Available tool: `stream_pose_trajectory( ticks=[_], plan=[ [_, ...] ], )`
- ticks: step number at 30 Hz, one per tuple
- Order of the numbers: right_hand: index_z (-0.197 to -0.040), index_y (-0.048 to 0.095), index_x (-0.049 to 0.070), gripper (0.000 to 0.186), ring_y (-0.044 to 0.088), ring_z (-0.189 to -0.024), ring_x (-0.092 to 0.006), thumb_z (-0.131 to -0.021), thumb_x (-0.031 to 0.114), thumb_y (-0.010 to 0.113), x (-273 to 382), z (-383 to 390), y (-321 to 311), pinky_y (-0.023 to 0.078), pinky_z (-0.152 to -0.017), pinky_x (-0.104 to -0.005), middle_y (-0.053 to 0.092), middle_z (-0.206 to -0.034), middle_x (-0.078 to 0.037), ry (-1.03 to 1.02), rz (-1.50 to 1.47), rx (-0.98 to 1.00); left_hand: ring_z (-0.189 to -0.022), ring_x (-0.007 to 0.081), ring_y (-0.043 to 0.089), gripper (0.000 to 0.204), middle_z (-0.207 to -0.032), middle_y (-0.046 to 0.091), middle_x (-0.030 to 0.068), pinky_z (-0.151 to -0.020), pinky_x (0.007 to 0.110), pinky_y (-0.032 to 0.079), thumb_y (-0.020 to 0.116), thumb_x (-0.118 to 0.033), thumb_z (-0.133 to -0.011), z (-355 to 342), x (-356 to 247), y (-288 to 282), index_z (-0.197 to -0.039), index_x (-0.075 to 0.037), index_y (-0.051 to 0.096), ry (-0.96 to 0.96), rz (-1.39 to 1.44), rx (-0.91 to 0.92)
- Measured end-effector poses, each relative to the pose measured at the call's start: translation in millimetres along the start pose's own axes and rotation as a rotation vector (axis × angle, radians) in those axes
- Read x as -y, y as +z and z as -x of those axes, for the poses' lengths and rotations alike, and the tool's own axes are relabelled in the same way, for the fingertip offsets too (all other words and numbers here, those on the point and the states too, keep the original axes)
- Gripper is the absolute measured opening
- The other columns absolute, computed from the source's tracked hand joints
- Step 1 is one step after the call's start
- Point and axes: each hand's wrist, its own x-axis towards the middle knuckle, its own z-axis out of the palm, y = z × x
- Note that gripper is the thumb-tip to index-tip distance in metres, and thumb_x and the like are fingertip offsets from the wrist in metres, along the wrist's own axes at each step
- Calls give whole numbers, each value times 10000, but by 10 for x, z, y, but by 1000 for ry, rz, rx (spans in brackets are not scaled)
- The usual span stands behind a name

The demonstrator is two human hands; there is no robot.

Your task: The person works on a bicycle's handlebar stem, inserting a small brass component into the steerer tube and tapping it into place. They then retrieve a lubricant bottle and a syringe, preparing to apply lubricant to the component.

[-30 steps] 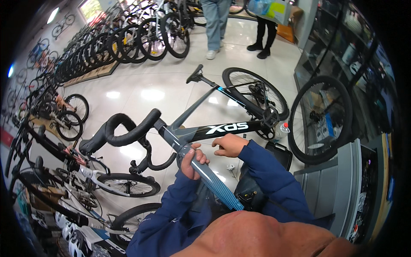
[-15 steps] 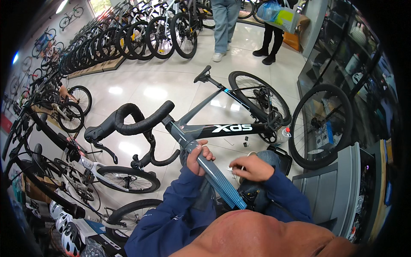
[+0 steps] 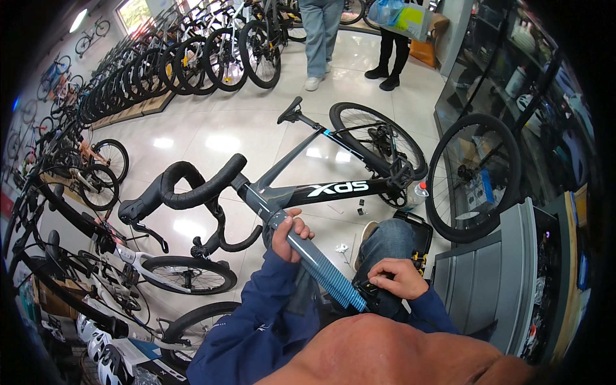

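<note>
A dark grey road bike frame point(image 3: 289, 194) lies on its side with its fork pointing toward me. My left hand point(image 3: 290, 237) is wrapped round the upper part of the fork point(image 3: 321, 263), which has blue stripes lower down. My right hand point(image 3: 399, 278) is beside the fork's lower end, thumb and fingers pinched together next to a small black part point(image 3: 367, 289). What the pinch holds, if anything, cannot be made out. Left of the fork, the drop handlebar point(image 3: 202, 186) with black tape is attached to the frame.
A loose wheel point(image 3: 475, 179) leans against a glass cabinet on the right, beside a grey cabinet point(image 3: 481, 269). Near the pedals stand a clear bottle point(image 3: 418, 192) and an open black case point(image 3: 417, 228). Bikes and helmets point(image 3: 112, 362) crowd the left. Two people stand at the back.
My right hand has moved down and toward me, from beside the middle of the fork to its lower end. My left hand keeps its hold. The whole view has shifted slightly.
</note>
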Motion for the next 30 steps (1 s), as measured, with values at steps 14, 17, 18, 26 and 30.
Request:
stream_pose_trajectory(
  ticks=[14, 17, 18, 26, 30],
  plan=[
    [-1071, 767, 14, 184, 749, -956, -241, -890, 40, 785, -173, 203, -103, 587, -835, -328, 765, -1064, -113, -61, -35, 4, -782, 138, 580, 344, -804, 539, -11, -864, 389, 528, 468, -300, -1100, 6, 11, -53, -1341, -85, 588, -9, 18, 26],
    [-1071, 770, 19, 185, 751, -958, -228, -887, 30, 784, -233, 241, -92, 588, -835, -322, 767, -1067, -112, -80, -42, -20, -788, 136, 574, 351, -819, 538, -15, -870, 387, 524, 464, -314, -1104, -10, 12, -85, -1343, -96, 600, -9, 28, 75],
    [-1071, 771, 21, 186, 751, -958, -223, -886, 29, 785, -250, 253, -90, 588, -835, -320, 767, -1069, -111, -80, -49, -22, -788, 133, 569, 357, -831, 539, -17, -873, 386, 520, 462, -322, -1106, -9, 13, -94, -1345, -103, 612, -14, 36, 99],
    [-1121, 776, 43, 256, 740, -912, -167, -874, 95, 823, -249, 196, -175, 574, -785, -277, 774, -1072, -81, -22, -93, 74, -795, 161, 588, 338, -809, 548, 2, -886, 425, 536, 459, -302, -1102, -36, -4, -146, -1346, -104, 581, -29, 63, 105],
    [-1273, 721, 40, 427, 705, -987, -135, -885, 174, 838, -259, -35, -287, 564, -818, -281, 756, -1147, -95, -14, -157, -11, -800, 159, 590, 340, -815, 550, 0, -887, 420, 537, 458, -303, -1103, -51, 5, -163, -1349, -104, 581, -32, 72, 122]
  ],
)
